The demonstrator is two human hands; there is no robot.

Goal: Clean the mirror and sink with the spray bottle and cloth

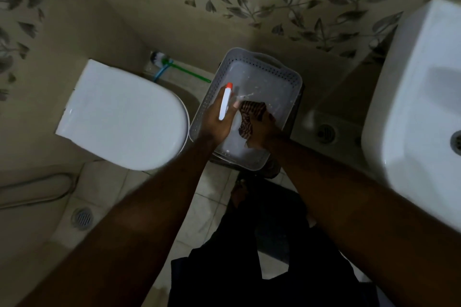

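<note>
My left hand [216, 124] grips a white spray bottle [225, 102] with an orange nozzle tip, held over a grey perforated basket [279, 75]. Beside it, my right hand [262, 132] holds a brown striped cloth [250, 114] inside the same basket. The white sink [419, 97] fills the right side of the view, with its drain at the far right edge. The mirror is not in view.
A white toilet [119, 117] with its lid closed stands left of the basket. A toilet brush with a green handle [184, 68] lies behind it by the wall. Floor drains [81, 218] sit in the tiled floor. My dark trousers are below.
</note>
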